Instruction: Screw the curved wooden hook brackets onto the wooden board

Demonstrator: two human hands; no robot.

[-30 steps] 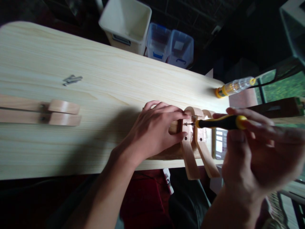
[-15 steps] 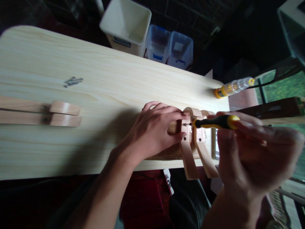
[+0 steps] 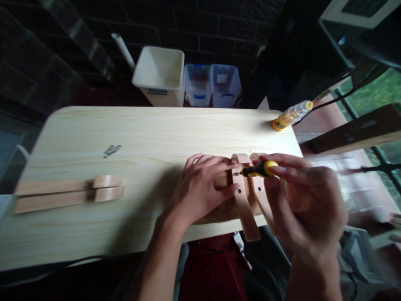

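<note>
My right hand [image 3: 300,200] grips a yellow-and-black screwdriver [image 3: 257,169] with fingers and thumb around the handle. Its tip meets a screw [image 3: 237,173] in the upper hole of a curved light-wood piece [image 3: 246,215]. My left hand [image 3: 203,188] braces that piece, index finger above the screw and thumb beside the lower hole; its other fingers spread over the wooden base [image 3: 222,211] underneath. A second curved wood piece [image 3: 262,200] lies parallel to the right, partly covered by my right hand. Both curved pieces hang past the table's near edge.
On the table [image 3: 163,133] lie several loose screws [image 3: 112,151] and a pair of wooden pieces [image 3: 108,188] at left. A clear bottle-shaped bit holder [image 3: 293,115] stands at the far right corner. Beyond the table are a cream bin [image 3: 159,75] and clear plastic boxes [image 3: 198,85].
The head view has tilted up, showing more wall and floor behind the table. My right hand stays on the screwdriver at the same screw, and my left hand keeps bracing the curved piece.
</note>
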